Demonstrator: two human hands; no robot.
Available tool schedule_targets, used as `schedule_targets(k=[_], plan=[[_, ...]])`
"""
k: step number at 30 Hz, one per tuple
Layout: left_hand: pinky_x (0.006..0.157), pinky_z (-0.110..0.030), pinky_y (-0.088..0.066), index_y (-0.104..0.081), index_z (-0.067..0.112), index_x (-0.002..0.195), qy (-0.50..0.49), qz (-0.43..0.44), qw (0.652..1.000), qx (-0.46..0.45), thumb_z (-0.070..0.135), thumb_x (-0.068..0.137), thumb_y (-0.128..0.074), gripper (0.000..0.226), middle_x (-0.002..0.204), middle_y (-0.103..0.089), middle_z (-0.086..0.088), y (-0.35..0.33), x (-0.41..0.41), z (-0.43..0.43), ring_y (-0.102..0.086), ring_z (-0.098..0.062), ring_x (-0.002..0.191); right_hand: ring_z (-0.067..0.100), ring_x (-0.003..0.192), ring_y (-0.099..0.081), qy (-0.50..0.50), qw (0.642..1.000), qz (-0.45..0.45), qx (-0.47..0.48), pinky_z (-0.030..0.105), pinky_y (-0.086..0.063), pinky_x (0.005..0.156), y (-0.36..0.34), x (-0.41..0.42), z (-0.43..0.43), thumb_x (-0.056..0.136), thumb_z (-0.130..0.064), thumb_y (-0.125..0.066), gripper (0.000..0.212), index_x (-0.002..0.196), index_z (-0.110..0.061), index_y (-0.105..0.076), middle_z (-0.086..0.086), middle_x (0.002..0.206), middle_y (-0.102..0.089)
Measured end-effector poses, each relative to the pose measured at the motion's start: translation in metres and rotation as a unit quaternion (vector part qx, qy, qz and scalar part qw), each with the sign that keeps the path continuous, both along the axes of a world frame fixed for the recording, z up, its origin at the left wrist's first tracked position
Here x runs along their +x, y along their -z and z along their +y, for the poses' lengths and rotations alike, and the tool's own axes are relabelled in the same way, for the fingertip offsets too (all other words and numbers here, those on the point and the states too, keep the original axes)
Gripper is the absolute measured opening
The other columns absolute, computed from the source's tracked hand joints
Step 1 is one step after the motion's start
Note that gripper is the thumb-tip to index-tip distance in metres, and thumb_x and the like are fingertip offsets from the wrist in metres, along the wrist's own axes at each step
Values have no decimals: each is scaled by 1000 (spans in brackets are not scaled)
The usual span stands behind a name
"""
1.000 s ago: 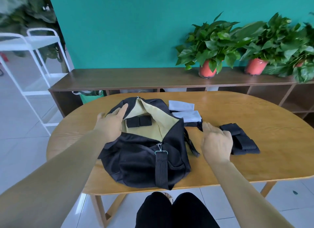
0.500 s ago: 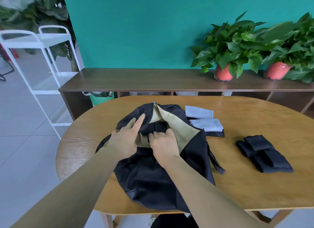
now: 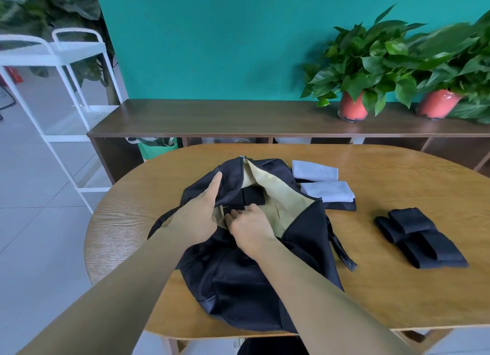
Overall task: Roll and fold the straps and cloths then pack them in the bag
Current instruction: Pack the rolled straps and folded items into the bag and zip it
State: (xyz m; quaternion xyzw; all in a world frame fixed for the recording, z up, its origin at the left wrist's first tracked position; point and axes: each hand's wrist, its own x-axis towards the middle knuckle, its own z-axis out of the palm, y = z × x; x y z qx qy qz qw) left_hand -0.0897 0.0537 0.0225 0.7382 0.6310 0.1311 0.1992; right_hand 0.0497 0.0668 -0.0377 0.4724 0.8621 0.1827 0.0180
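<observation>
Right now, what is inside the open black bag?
Inside the bag, black folded straps lie against the tan lining. The right hand reaches in, covering whatever lies beneath it; the bag's depths are hidden.

Potted plants stand on the sideboard behind the table.

No readable text or labels anywhere

Matt black cloth bag (pale yellow lining, metal zip) on a grainy, satin-finished wooden table
</observation>
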Motion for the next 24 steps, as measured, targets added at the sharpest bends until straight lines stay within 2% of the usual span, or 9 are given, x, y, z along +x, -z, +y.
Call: schedule_targets(k=[4, 6, 8, 9, 11, 14, 18, 21, 24], plan=[[51, -22, -39, 15, 31, 150, -7, 10, 1000, 18, 2, 89, -49, 93, 76, -56, 4, -2, 0, -2, -53, -10, 56, 23, 90, -59, 14, 998, 48, -35, 33, -30, 77, -16, 7, -2, 81, -11, -56, 26, 107, -12, -55, 2, 100, -61], [58, -27, -42, 15, 30, 150, -11, 21, 999, 40, 5, 89, -49, 92, 111, -61, -4, -3, 2, -5, -54, -15, 66, 24, 94, -58, 26, 997, 65, -32, 32, -26, 74, -29, 17, -5, 82, -8, -52, 27, 108, -12, -53, 3, 105, -59], [84, -39, -48, 17, 31, 149, -9, 73, 995, 60, 9, 89, -51, 93, 151, -33, -3, -4, 5, -7, -56, -24, 100, 24, 91, -58, 39, 996, 77, -15, 31, -28, 77, -39, 33, -7, 80, -5, -52, 26, 105, -12, -53, 3, 101, -59], [97, -44, -42, 17, 31, 149, -10, 107, 992, 68, 11, 89, -52, 94, 157, -20, 0, -6, 8, -9, -49, -26, 118, 25, 87, -58, 43, 995, 86, -5, 31, -31, 79, -45, 41, -10, 77, -2, -53, 26, 101, -11, -53, 3, 97, -58], [109, -47, -28, 17, 31, 149, -14, 160, 984, 78, 14, 90, -52, 92, 160, -9, -1, -12, 17, -14, -30, -25, 138, 25, 68, -58, 55, 994, 95, 28, 33, -38, 77, -52, 58, -14, 61, 2, -63, 29, 87, -11, -57, 3, 79, -58], [114, -48, -17, 16, 30, 149, -19, 208, 974, 90, 16, 92, -50, 89, 160, -5, -6, -21, 30, -21, -15, -23, 145, 20, 43, -45, 85, 987, 93, 97, 28, -35, 58, -55, 92, -22, 42, 4, -63, 31, 64, -15, -55, -2, 54, -50], [116, -49, -13, 11, 26, 150, -17, 247, 962, 114, 17, 92, -48, 83, 160, -8, -9, -22, 48, -25, -10, -23, 146, 22, 41, -30, 112, 970, 146, 157, 27, -32, 54, -54, 160, -43, 40, 5, -64, 30, 59, -13, -49, 0, 49, -46], [116, -49, -13, 6, 25, 150, -6, 256, 958, 129, 16, 90, -50, 82, 159, -10, -9, -21, 66, -27, -10, -24, 147, 24, 52, -47, 191, 962, 142, 134, 32, -40, 61, -46, 218, -67, 47, 7, -66, 30, 68, -12, -54, 2, 63, -54], [115, -49, -13, 5, 25, 150, 5, 266, 954, 134, 18, 90, -49, 80, 159, -10, -8, -21, 82, -30, -10, -24, 146, 25, 100, -58, 301, 944, 107, 84, 35, -36, 84, -24, 272, -90, 73, -3, -58, 33, 105, -11, -58, 6, 105, -61]])
